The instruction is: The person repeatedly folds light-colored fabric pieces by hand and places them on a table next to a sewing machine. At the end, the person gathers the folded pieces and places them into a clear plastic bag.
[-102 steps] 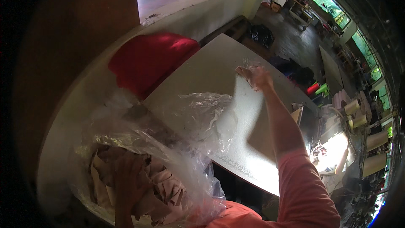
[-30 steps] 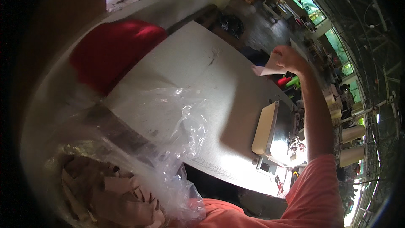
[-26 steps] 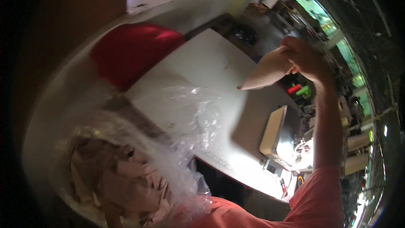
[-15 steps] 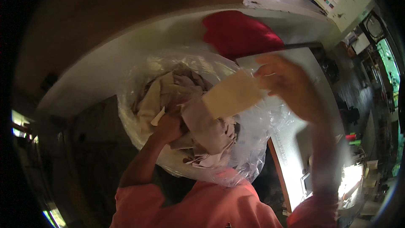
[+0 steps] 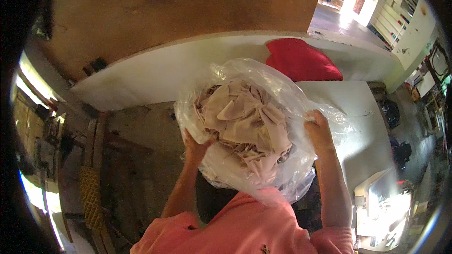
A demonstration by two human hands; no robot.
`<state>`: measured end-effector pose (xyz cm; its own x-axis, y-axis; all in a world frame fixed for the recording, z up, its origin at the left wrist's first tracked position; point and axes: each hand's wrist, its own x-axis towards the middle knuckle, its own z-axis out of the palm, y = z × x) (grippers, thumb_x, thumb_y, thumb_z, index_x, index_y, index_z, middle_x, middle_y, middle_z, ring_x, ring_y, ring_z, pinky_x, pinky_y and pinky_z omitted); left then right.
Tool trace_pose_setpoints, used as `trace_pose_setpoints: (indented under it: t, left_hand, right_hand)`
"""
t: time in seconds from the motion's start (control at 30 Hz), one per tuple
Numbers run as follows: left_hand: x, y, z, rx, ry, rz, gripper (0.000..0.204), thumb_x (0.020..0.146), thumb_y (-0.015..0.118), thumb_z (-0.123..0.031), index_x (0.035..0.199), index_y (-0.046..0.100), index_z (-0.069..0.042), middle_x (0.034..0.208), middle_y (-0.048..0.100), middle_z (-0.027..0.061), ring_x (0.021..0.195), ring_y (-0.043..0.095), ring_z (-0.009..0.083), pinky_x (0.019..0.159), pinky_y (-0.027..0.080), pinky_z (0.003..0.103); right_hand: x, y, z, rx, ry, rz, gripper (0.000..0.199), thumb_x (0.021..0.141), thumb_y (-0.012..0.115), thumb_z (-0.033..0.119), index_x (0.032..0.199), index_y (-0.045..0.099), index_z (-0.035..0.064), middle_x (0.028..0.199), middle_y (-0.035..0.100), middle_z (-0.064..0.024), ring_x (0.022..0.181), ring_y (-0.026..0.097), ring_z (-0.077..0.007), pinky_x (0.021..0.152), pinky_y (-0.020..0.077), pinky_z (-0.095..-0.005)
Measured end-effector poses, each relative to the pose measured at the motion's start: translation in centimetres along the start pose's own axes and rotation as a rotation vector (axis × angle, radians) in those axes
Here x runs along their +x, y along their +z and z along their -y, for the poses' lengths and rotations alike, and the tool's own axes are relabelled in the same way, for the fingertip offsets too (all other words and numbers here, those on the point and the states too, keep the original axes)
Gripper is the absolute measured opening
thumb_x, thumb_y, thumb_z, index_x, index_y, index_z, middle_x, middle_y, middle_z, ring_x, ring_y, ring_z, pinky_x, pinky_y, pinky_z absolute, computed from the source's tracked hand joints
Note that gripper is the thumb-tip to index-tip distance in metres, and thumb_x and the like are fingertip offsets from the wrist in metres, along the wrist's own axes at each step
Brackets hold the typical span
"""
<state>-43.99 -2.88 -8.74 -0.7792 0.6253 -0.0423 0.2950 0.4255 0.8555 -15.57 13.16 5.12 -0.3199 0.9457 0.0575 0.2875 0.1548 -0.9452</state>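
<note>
A large clear plastic bag (image 5: pixel 284 89) stands wide-mouthed in front of me, filled with a heap of beige and pinkish-tan cut fabric pieces (image 5: pixel 245 120). My left hand (image 5: pixel 197 145) is closed on the bag's left rim, its thumb toward the fabric and its fingers partly hidden by the plastic. On the right, my right hand (image 5: pixel 318 130) grips the bag's other side in a fist, with the film bunched in it. Neither hand holds a fabric piece. The bag's bottom is hidden.
A white table (image 5: pixel 360 108) lies to the right, with a folded red cloth (image 5: pixel 303 60) beyond the bag. A low white wall (image 5: pixel 141 73) curves behind. A brightly lit machine (image 5: pixel 383 207) stands at the lower right. Wooden posts (image 5: pixel 94 178) rise at the left.
The beige fabric piece has left my right hand, which now grips the bag's right side. My left hand has come out of the heap onto the left rim. The view has shifted.
</note>
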Motion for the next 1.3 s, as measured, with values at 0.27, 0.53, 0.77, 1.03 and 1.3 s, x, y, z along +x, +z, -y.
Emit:
trace_pose_setpoints:
  t: [0.27,0.53,0.77,1.03,1.3]
  left_hand:
    - [6.2,-13.6,-12.0,-1.158,0.226,-0.066,0.012,0.075,0.046,-0.010,0.081,0.054,-0.003,0.053,0.039,-0.0032,0.044,0.037,0.0071,0.040,0.029,0.020]
    - [-0.9,-17.7,-13.6,-0.811,0.225,-0.068,0.033,0.071,0.046,-0.008,0.104,0.053,-0.004,0.053,0.038,-0.0042,0.043,0.034,0.0060,0.039,0.028,0.021]
    - [0.8,-14.5,-16.2,-0.721,0.232,-0.116,0.023,0.075,0.050,-0.010,0.097,0.055,-0.006,0.057,0.042,-0.0031,0.046,0.038,0.0074,0.039,0.029,0.022]
    - [0.8,-17.8,-11.1,-0.644,0.271,0.200,0.034,0.081,0.049,-0.027,0.106,0.050,-0.004,0.078,0.055,0.0037,0.071,0.052,0.0135,0.063,0.042,0.026]
    - [1.6,-16.9,-6.9,-0.672,0.621,0.204,0.101,0.056,0.075,-0.034,0.131,0.013,-0.009,0.127,0.031,0.0163,0.113,0.037,0.0273,0.091,0.032,0.040]
  right_hand:
    - [-2.1,-1.3,6.6,0.001,-0.504,-0.073,0.015,0.067,0.047,0.005,0.081,0.054,0.0064,0.065,0.047,0.0005,0.056,0.042,-0.0067,0.051,0.0351,-0.0222]
    - [-7.3,-3.5,13.9,0.209,-0.257,0.126,0.022,0.071,0.048,0.013,0.092,0.054,0.0081,0.062,0.044,0.0032,0.048,0.038,-0.0044,0.041,0.0308,-0.0202]
    - [-3.7,-1.9,6.8,0.188,-0.010,0.089,0.029,0.071,0.048,0.010,0.099,0.053,0.0061,0.062,0.044,0.0047,0.049,0.036,-0.0024,0.042,0.0287,-0.0176]
    - [-3.8,-4.6,6.7,0.057,0.014,-0.041,0.022,0.069,0.049,0.009,0.090,0.056,0.0060,0.056,0.039,0.0055,0.046,0.032,-0.0036,0.042,0.0257,-0.0191]
    - [-3.0,-2.9,7.6,0.099,-0.020,0.048,0.024,0.070,0.049,0.008,0.092,0.056,0.0056,0.060,0.044,0.0037,0.049,0.039,-0.0049,0.046,0.0328,-0.0189]
